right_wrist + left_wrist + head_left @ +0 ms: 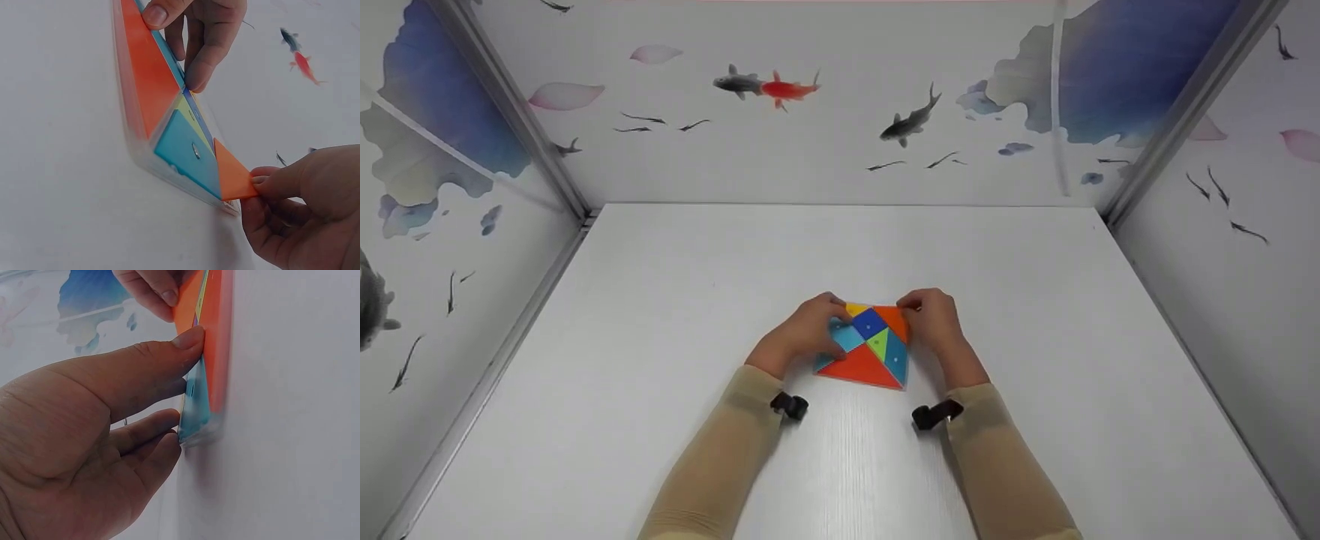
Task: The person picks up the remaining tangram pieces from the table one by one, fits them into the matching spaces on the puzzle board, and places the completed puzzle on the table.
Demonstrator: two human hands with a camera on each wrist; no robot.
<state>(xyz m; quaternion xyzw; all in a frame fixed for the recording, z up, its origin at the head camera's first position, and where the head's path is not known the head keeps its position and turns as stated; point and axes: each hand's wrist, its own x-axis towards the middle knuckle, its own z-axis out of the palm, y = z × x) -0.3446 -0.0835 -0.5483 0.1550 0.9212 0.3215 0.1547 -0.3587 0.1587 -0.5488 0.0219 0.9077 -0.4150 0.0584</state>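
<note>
A tangram of coloured tiles lies in a clear shallow tray [130, 138] on the table. My left hand [808, 327] grips the tray's left side, its thumb over the tiles and its fingers along the edge. At the upper right corner my right hand [937, 319] pinches an orange triangle tile [233, 175] between thumb and finger. In the right wrist view that tile tilts up out of line with its neighbours. Beside it sit a teal tile [191, 151], a dark blue square [869, 324] and a green triangle [878, 343]. A large red-orange triangle [861, 366] fills the near side.
The white table [697, 262] surrounds the tray. Printed panels with fish and leaves enclose it: a back wall [825, 150], a left wall [525, 247] and a right wall [1200, 247]. Black wrist cameras sit on both sleeves.
</note>
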